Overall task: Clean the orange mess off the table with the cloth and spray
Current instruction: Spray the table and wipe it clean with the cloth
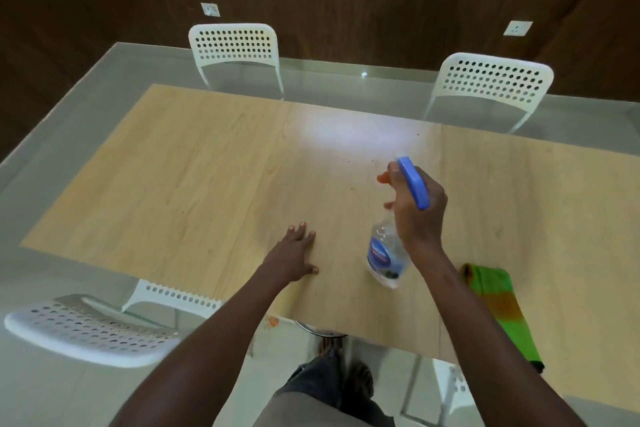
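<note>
Head view: right hand (417, 210) grip closed around the neck of the spray bottle (388, 253), blue trigger head up, bottle held tilted above the tabletop (194, 163). Left hand (294, 253) flat, fingers straight, pressing near the near edge. Green cloth (502, 312), orange-stained, lies at the near edge toward the right. Small orange smear (353, 188) mid-tabletop; more orange at the near edge (273, 321). White perforated chairs (235, 45) beyond the far edge, one near-left. Glossy floor, dark wood wall.
</note>
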